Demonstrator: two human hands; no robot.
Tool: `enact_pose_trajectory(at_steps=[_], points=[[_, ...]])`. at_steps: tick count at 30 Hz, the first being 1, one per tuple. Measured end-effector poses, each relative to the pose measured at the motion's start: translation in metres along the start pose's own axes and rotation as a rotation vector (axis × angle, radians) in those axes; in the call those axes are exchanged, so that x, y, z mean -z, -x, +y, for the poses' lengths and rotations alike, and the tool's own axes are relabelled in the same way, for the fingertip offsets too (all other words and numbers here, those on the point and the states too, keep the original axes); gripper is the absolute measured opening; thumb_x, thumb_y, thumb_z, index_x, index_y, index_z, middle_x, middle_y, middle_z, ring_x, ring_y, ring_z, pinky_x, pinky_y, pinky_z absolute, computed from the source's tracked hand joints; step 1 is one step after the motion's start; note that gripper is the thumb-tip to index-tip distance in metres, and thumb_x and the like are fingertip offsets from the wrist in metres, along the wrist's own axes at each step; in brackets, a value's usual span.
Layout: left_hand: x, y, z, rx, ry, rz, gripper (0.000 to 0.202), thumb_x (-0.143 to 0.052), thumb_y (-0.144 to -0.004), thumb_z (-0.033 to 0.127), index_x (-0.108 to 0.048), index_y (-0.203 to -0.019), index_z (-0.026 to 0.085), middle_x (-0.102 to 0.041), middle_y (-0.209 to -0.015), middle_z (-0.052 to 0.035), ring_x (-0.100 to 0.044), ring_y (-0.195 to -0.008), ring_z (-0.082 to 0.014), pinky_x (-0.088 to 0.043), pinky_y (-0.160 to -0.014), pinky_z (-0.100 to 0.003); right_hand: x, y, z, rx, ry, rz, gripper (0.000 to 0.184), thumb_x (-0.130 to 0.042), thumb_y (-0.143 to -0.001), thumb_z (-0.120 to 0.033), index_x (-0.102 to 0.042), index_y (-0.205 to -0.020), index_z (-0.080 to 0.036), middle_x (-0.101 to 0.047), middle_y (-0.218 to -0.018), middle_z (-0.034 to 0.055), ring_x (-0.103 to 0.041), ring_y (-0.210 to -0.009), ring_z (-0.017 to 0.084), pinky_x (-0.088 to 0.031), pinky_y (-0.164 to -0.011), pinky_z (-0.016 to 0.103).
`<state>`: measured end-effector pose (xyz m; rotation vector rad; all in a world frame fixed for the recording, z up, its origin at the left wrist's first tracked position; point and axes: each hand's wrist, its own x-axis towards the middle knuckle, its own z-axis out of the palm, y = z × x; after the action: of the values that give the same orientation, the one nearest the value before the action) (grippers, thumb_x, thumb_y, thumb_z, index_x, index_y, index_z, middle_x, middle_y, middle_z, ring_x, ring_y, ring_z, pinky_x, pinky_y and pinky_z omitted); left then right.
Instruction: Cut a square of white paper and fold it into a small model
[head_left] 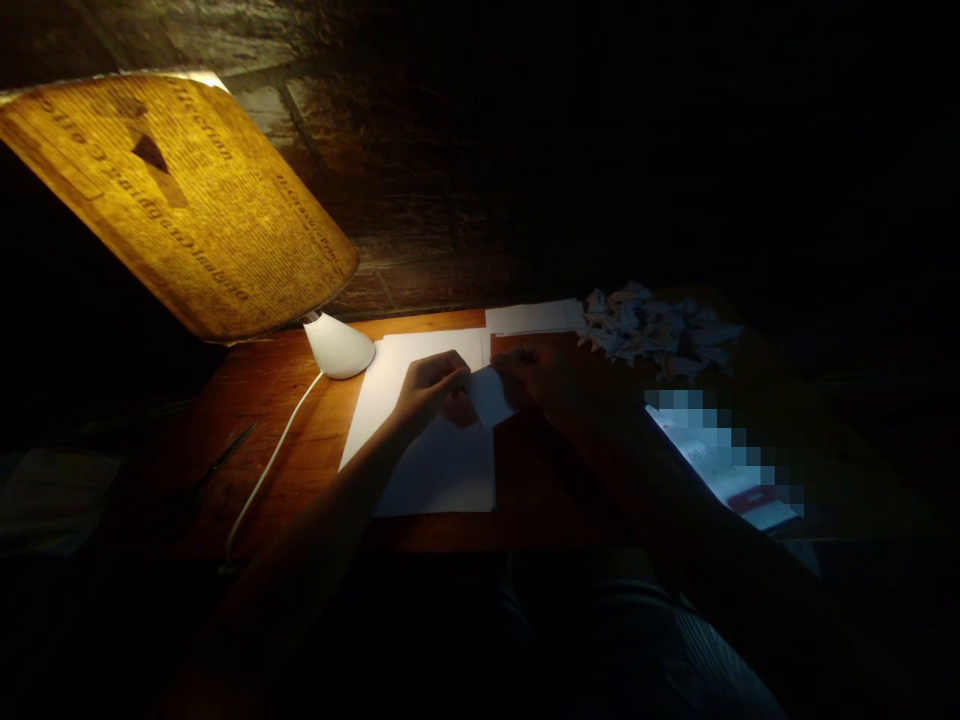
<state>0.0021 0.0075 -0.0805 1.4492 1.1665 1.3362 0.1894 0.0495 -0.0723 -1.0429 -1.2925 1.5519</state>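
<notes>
A small white piece of paper (489, 394) is held between both hands above a larger white sheet (431, 455) lying on the wooden table (300, 420). My left hand (429, 384) pinches the piece's left edge with curled fingers. My right hand (531, 372), dim in shadow, grips its right edge. The scene is very dark, so folds in the small paper are hard to make out.
A lamp with a yellow printed shade (180, 200) and white base (339, 346) stands at the back left, its cord (266, 470) running forward. A heap of folded paper pieces (652, 328) lies at the back right, another sheet (534, 316) beside it, a lit phone (724, 465) at right, scissors (225, 462) at left.
</notes>
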Motion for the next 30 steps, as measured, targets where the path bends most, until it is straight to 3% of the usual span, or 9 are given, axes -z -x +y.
enact_pose_trajectory(at_steps=[7, 16, 19, 23, 27, 30], points=[[0.001, -0.001, 0.001, 0.001, -0.011, 0.004, 0.038, -0.080, -0.079, 0.045, -0.065, -0.061, 0.015, -0.061, -0.060, -0.0027, -0.055, -0.056, -0.0115, -0.041, -0.054, -0.023, 0.002, -0.004, 0.003, -0.023, -0.101, 0.008, 0.042, -0.087, -0.068, -0.055, -0.066, -0.066, -0.019, -0.063, -0.063, -0.0005, -0.057, -0.061, 0.014, -0.044, -0.059, 0.029], [-0.003, 0.003, 0.000, 0.067, -0.127, -0.113, 0.048, -0.076, -0.081, 0.060, -0.062, -0.065, 0.016, -0.062, -0.058, -0.0024, -0.059, -0.055, -0.0137, -0.042, -0.051, -0.023, 0.004, -0.012, 0.016, 0.072, 0.110, 0.114, 0.039, -0.075, -0.082, -0.050, -0.058, -0.063, -0.020, -0.055, -0.061, -0.0021, -0.050, -0.060, 0.014, -0.037, -0.059, 0.029], [-0.002, 0.001, 0.000, 0.011, -0.107, -0.006, 0.048, -0.074, -0.083, 0.059, -0.062, -0.065, 0.016, -0.060, -0.058, -0.0017, -0.057, -0.054, -0.0121, -0.042, -0.053, -0.023, 0.002, -0.012, 0.015, 0.127, 0.084, 0.069, 0.032, -0.072, -0.085, -0.046, -0.061, -0.069, -0.021, -0.061, -0.069, 0.0003, -0.056, -0.065, 0.016, -0.042, -0.062, 0.030], [0.003, -0.003, -0.002, -0.032, -0.033, 0.163, 0.047, -0.077, -0.081, 0.057, -0.059, -0.064, 0.017, -0.058, -0.056, 0.0004, -0.054, -0.052, -0.0102, -0.043, -0.054, -0.022, -0.003, -0.010, 0.011, 0.068, 0.016, -0.013, 0.018, -0.074, -0.084, -0.036, -0.064, -0.087, -0.021, -0.066, -0.075, 0.0007, -0.061, -0.067, 0.016, -0.046, -0.063, 0.029], [0.006, -0.003, -0.007, 0.067, 0.033, 0.168, 0.046, -0.068, -0.086, 0.059, -0.059, -0.069, 0.017, -0.059, -0.060, -0.0006, -0.057, -0.053, -0.0117, -0.043, -0.052, -0.022, -0.006, -0.010, 0.010, 0.025, 0.000, 0.032, 0.017, -0.066, -0.082, -0.019, -0.065, -0.099, -0.018, -0.063, -0.070, -0.0019, -0.058, -0.063, 0.015, -0.045, -0.062, 0.028], [0.005, -0.001, -0.006, 0.085, 0.037, 0.170, 0.036, -0.068, -0.087, 0.052, -0.063, -0.079, 0.018, -0.062, -0.069, -0.0004, -0.058, -0.058, -0.0113, -0.043, -0.052, -0.020, -0.004, -0.008, 0.010, 0.009, -0.018, -0.010, 0.022, -0.063, -0.082, -0.017, -0.066, -0.103, -0.016, -0.070, -0.087, 0.0036, -0.063, -0.076, 0.017, -0.049, -0.070, 0.030]])
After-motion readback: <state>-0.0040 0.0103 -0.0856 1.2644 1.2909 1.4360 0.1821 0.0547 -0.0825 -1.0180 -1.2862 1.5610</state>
